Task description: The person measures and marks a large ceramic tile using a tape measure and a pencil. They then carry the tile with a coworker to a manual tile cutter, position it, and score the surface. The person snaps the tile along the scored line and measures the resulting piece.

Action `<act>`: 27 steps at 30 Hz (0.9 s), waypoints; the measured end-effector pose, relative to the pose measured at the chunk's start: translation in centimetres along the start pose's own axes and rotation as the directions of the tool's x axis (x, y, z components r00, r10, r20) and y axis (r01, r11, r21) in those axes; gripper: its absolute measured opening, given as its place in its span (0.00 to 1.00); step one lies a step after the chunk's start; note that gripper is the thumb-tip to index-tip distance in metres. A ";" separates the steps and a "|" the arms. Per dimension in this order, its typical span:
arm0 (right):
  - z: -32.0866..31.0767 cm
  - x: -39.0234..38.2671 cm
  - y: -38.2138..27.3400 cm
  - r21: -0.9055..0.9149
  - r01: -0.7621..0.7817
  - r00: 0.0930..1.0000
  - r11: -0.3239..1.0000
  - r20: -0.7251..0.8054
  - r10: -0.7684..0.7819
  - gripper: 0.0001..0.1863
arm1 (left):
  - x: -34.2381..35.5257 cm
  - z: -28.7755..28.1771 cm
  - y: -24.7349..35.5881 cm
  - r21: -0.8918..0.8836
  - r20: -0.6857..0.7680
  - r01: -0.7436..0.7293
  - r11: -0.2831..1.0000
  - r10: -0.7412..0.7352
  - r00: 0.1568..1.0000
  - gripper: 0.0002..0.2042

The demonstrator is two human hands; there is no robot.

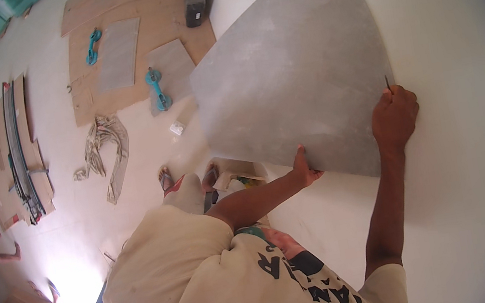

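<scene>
Item: large grey tile [290, 74], centre to upper right of the frame, which we hold flat against a white wall [475, 178].

Left hand [304, 170]: open, palm pressed on the tile's lower edge, fingers spread, grasping nothing.

Right hand [394, 118]: clenched on a thin dark marking tool, seemingly a pencil [388, 84], its tip at the tile's right edge.

Surroundings, upper left: two smaller grey tiles [118, 54] on cardboard sheets [104, 2], two teal suction lifters [158, 89], a long tile cutter [18, 155], crumpled cloth [104, 151]. Other people at the lower left.

Risk, in our judgement: only one flat palm supports the tile; it could slide down and chip, or shift and spoil the mark.
</scene>
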State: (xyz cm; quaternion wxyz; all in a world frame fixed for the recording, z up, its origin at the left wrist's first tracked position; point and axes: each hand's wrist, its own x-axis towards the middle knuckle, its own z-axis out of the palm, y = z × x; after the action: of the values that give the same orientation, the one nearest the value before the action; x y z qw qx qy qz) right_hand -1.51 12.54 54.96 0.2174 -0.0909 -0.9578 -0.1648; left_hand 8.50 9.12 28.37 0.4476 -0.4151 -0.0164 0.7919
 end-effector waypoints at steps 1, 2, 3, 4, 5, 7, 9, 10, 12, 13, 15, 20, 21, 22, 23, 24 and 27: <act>-0.4 0.0 -0.2 0.036 -0.016 0.999 0.999 0.042 0.015 0.11 | -0.2 -0.1 0.1 -0.006 0.000 -0.007 1.000 0.007 1.000 0.34; -1.1 0.4 -0.4 0.064 -0.031 0.996 0.997 0.081 0.026 0.11 | -0.1 -0.1 0.2 -0.012 0.007 -0.011 1.000 0.011 1.000 0.34; -1.6 0.7 -0.7 0.092 -0.047 0.992 0.995 0.121 0.036 0.12 | -0.1 -0.3 0.4 -0.018 0.013 -0.014 1.000 0.014 1.000 0.33; -1.9 0.8 -0.8 0.119 -0.056 0.987 0.991 0.155 0.037 0.12 | -0.2 -0.6 0.5 -0.009 0.026 -0.018 1.000 0.018 0.999 0.33; -2.1 1.1 -0.6 0.144 -0.068 0.982 0.987 0.187 0.041 0.12 | -0.3 -0.8 0.7 0.004 0.041 -0.021 1.000 0.020 0.999 0.33; -2.4 1.4 -0.4 0.213 -0.079 0.976 0.974 0.214 0.033 0.12 | -0.6 -1.3 0.9 0.014 0.065 -0.024 1.000 0.023 0.998 0.33; -2.8 1.7 -0.1 0.298 -0.074 0.980 0.952 0.201 0.013 0.13 | -0.8 -1.6 1.0 0.015 0.068 -0.023 1.000 0.022 0.997 0.32; -2.8 2.3 0.0 0.372 -0.113 0.969 0.922 0.244 0.020 0.13 | -0.9 -1.7 1.2 0.017 0.060 -0.024 1.000 0.023 0.998 0.32; -2.7 3.3 0.6 0.501 -0.211 0.941 0.840 0.336 0.036 0.13 | -1.8 -1.8 1.2 0.046 -0.001 -0.022 0.999 0.022 1.000 0.31; -2.7 3.9 0.3 0.552 -0.215 0.935 0.806 0.354 0.007 0.13 | -2.4 -1.9 1.4 0.049 -0.002 -0.026 0.998 0.027 1.000 0.31; -3.0 5.7 -0.6 0.641 -0.225 0.924 0.734 0.380 -0.049 0.13 | -3.3 -2.2 1.5 0.061 0.001 -0.028 0.998 0.028 1.000 0.31; -2.6 10.6 -3.9 0.819 -0.290 0.916 0.495 0.388 -0.105 0.12 | -4.5 -4.6 2.2 0.071 0.042 -0.060 0.996 0.058 0.997 0.30; -2.5 11.5 -4.6 0.828 -0.289 0.918 0.481 0.383 -0.108 0.12 | -5.1 -4.9 2.1 0.084 0.030 -0.061 0.995 0.059 0.998 0.29; -2.1 12.5 -5.4 0.834 -0.285 0.918 0.473 0.380 -0.116 0.13 | -5.7 -5.2 2.2 0.073 0.031 -0.063 0.995 0.061 0.998 0.29; -1.7 13.4 -6.0 0.838 -0.282 0.918 0.467 0.376 -0.122 0.13 | -6.1 -5.7 2.1 0.064 0.034 -0.063 0.996 0.061 0.998 0.29; -1.3 14.2 -6.8 0.841 -0.282 0.919 0.463 0.375 -0.122 0.14 | -6.7 -6.0 2.2 0.058 0.035 -0.059 0.997 0.057 0.998 0.29; -0.8 15.9 -9.8 0.835 -0.349 0.896 0.425 0.431 -0.111 0.15 | -9.2 -6.9 2.5 0.047 0.020 -0.053 0.998 0.052 0.998 0.29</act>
State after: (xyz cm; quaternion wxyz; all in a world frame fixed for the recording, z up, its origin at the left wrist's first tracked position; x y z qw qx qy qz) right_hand -17.75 4.83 60.04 0.0303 -0.0642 -0.9094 0.4097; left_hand 13.73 -1.37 28.78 0.4361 -0.3974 0.0090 0.8074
